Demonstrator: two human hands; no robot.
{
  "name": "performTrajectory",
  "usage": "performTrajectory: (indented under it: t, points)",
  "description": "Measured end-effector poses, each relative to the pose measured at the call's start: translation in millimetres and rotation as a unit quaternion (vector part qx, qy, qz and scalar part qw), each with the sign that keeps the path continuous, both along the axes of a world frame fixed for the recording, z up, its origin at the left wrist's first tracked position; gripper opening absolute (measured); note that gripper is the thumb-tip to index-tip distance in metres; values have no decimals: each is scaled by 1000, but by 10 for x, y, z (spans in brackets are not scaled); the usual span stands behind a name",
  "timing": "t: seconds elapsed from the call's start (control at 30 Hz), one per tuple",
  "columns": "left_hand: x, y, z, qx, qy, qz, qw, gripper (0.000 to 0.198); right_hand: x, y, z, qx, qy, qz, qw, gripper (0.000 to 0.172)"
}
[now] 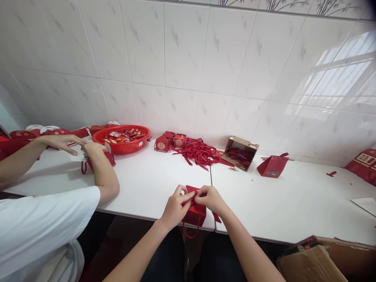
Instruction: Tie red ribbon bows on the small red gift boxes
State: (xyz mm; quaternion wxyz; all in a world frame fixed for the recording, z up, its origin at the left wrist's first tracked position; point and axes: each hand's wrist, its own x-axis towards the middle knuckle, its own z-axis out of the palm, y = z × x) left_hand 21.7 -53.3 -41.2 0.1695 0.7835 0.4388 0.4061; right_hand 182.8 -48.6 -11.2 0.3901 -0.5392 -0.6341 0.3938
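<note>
A small red gift box (pixel 194 216) sits at the table's front edge, its red cord handle (pixel 192 236) hanging over the side. My left hand (pixel 178 204) is closed at the top of the box, thumb and fingers pinching at a red ribbon. From the other side my right hand (pixel 210 198) also pinches the ribbon, and the fingertips of both hands nearly meet. One tail of the red ribbon (pixel 216 217) sticks out to the right of the box. The exact hold at the fingertips is partly hidden by my fingers.
Behind lie loose red ribbons (pixel 199 152), small red boxes (pixel 163 142) and an open cardboard box (pixel 241 153) of ribbons. A red bag-shaped box (pixel 273 166) stands right. Left, a co-worker's arms (pixel 102 168) work near a red basin (pixel 126 147). A carton (pixel 323 258) is lower right.
</note>
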Motion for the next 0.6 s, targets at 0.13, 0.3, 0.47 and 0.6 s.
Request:
performTrajectory:
  t: [0.13, 0.3, 0.47, 0.6]
  points:
    - [-96, 89, 148, -3, 26, -109, 994, 29, 76, 71, 47, 2, -12, 45, 999, 9]
    - [-148, 277, 280, -18, 45, -190, 981, 23, 124, 122, 86, 13, -27, 84, 996, 8]
    - [-168, 341, 312, -22, 44, -178, 983, 19, 162, 134, 107, 23, -44, 100, 994, 9]
    - [-289, 298, 419, -55, 69, -118, 989, 12, 270, 79, 115, 36, -70, 75, 994, 9]
